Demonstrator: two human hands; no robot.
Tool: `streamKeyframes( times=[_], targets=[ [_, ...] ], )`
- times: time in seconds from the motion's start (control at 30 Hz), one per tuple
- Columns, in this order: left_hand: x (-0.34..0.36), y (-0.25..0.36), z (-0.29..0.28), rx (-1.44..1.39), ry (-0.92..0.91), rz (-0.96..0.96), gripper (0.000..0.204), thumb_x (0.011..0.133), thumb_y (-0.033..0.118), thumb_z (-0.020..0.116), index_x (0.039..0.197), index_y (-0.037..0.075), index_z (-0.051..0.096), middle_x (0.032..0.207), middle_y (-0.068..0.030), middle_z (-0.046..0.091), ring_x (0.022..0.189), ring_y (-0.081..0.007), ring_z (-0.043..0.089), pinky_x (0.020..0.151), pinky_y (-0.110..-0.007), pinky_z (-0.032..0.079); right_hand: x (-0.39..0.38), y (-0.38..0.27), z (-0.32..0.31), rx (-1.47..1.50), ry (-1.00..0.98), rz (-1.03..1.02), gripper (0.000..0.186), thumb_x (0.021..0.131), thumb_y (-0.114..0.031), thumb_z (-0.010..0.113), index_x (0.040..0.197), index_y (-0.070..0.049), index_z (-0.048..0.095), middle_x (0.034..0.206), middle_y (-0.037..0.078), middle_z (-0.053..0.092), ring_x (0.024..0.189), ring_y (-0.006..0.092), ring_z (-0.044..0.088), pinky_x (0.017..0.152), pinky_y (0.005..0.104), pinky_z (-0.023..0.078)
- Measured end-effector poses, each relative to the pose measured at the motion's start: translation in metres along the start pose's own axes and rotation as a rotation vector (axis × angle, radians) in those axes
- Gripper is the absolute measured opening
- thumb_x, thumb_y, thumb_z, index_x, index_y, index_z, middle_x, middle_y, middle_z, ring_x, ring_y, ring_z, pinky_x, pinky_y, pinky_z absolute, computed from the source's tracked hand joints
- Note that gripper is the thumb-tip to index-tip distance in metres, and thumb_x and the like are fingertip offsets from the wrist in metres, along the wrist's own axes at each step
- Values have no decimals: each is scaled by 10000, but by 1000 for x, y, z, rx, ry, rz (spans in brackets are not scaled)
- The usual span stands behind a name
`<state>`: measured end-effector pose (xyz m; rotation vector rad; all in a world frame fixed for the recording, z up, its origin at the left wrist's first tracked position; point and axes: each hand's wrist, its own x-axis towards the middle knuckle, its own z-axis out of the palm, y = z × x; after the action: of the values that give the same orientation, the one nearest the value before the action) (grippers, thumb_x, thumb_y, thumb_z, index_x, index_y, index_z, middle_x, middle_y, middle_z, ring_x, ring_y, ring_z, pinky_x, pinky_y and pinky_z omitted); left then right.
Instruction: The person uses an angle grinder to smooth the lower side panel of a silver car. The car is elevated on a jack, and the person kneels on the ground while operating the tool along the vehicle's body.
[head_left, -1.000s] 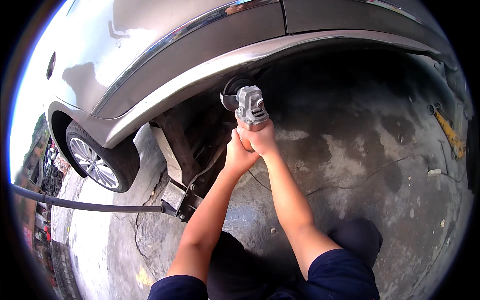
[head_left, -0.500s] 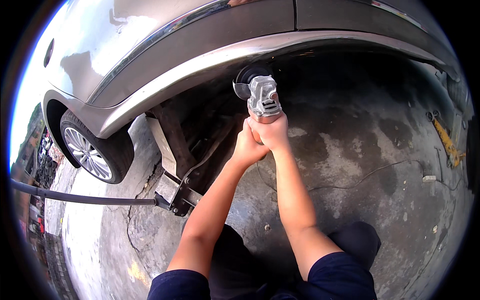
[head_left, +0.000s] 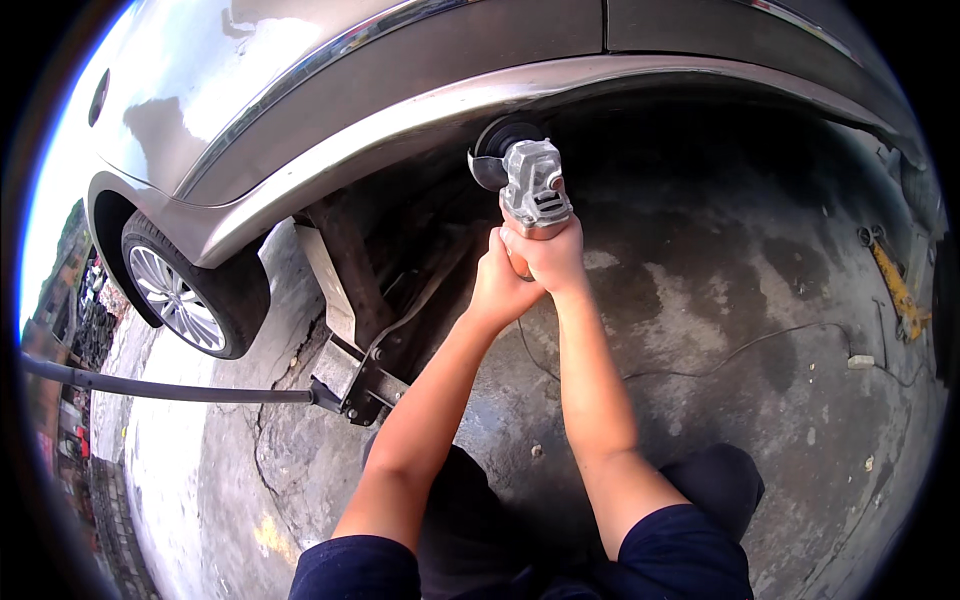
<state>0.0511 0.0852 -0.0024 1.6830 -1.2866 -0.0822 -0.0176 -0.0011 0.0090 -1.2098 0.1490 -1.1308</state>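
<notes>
Grinder (head_left: 538, 190) right by the car sill (head_left: 400, 131)

Points away from the person, long axis leaning a touch left, disc (head_left: 508, 132) foremost. Left hand (head_left: 497, 287) is curled round the handle (head_left: 520, 265); right hand (head_left: 555, 260) is wrapped on too, arms (head_left: 595, 400) stretched.

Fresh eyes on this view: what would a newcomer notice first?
First, the angle grinder at upper centre, gripped by the left hand and right hand, just below the silver-grey car filling the top. Next, the floor jack left of centre, its long handle running toward the left edge.
</notes>
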Motion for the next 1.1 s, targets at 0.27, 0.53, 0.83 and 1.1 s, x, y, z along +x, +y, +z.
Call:
streamKeyframes(
  times=[0.27,0.53,0.83,1.1],
  targets=[
    [-7,-1,-4,87,132,-78,622,763,239,874,1153,3,450,1018,-256,718,983,-410,742,800,-431,581,8,14,2,253,-166,8,346,755,5,796,1095,-3,734,1054,57,758,980,136,708,902,305,550],
    [-17,-7,-16,111,232,-127,639,765,239,869,1179,-29,462,1093,-288,694,1053,-446,710,859,-456,569,11,31,20,325,-292,16,378,735,-11,810,1103,-19,728,1071,60,753,995,139,701,932,317,549],
    [-17,-7,-27,311,218,-142,653,736,234,878,1179,-7,464,1067,-283,705,1026,-449,716,860,-462,572,10,39,25,595,-315,59,404,720,-56,793,1112,-26,699,985,55,705,872,159,683,813,323,571],
    [-14,-7,-24,424,204,-135,674,725,276,898,1150,2,452,1051,-273,703,1014,-454,712,846,-474,569,17,63,25,683,-299,60,401,749,-65,793,1142,-12,734,1014,52,731,917,142,681,845,313,558]
  ],
)
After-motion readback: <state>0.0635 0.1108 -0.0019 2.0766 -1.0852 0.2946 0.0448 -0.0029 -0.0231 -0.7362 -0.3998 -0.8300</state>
